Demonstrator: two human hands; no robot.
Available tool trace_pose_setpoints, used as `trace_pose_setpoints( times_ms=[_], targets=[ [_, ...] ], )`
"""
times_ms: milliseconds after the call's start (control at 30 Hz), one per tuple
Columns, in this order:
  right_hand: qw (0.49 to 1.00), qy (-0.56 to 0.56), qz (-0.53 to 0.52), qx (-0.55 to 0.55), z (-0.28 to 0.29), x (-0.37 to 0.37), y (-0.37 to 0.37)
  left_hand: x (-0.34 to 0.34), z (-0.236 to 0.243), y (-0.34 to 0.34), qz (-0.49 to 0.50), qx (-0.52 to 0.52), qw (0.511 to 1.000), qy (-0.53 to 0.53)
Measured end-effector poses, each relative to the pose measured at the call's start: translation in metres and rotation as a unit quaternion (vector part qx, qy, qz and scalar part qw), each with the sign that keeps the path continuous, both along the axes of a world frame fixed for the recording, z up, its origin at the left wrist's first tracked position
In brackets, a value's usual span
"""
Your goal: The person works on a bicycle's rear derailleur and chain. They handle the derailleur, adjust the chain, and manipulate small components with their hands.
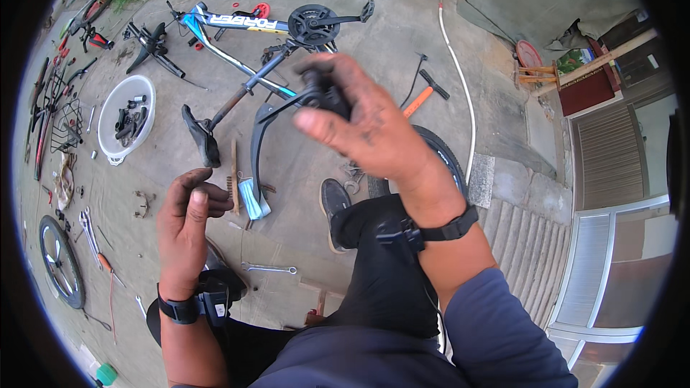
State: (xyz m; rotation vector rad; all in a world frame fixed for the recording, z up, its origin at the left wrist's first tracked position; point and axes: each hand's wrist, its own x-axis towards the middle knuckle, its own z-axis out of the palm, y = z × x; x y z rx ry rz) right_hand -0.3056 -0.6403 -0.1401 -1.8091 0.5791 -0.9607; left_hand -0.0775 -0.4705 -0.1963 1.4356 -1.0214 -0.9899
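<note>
Fender (256, 145), black and curved, hangs from your right hand (366, 118), its bracket gripped between thumb and fingers. Bracket end: dark, blurred and partly covered by your fingers; its exact form does not read. The fender's lower end overlaps the blue mask (251, 198) in view; contact cannot be told. Your left hand (188, 219) is loosely curled, just beside the brush (234, 172); its palm is turned away, so you cannot tell from this view whether it holds anything.

Your right hand and forearm cover part of the right tyre (447, 152). Your left shoe is mostly hidden behind your left wrist. Items at the far left shrink and bend toward the rim; several are unreadable.

Around: the blue-and-white frame (267, 83) lies beyond the fender, saddle (201, 136) toward you, crankset (310, 26) farther off. The white basin (106, 116) stands left of the saddle with dark parts in it. The hose (460, 79) runs along the right.

Count: one fender, one frame, one saddle, one basin, one brush, one mask; one wrench (267, 268) lying alone near your feet; two wrist straps. Basin parts: several, overlapping, not countable.
</note>
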Motion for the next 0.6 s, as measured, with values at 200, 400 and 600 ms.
trace_pose_setpoints(
  times_ms=[200, 400, 600],
  targets=[
    [0.940, 0.195, -0.255, 0.115, -0.026, -0.152, -0.068, -0.005, -0.015, -0.011, -0.005, 0.037, 0.999, -0.012],
    [0.878, 0.249, -0.344, 0.220, -0.175, -0.216, -0.094, -0.008, -0.026, -0.017, -0.010, 0.090, 0.996, -0.007],
    [0.845, 0.372, -0.319, 0.211, -0.242, -0.200, -0.100, -0.006, -0.038, -0.025, 0.015, 0.150, 0.988, -0.007]
  ],
)
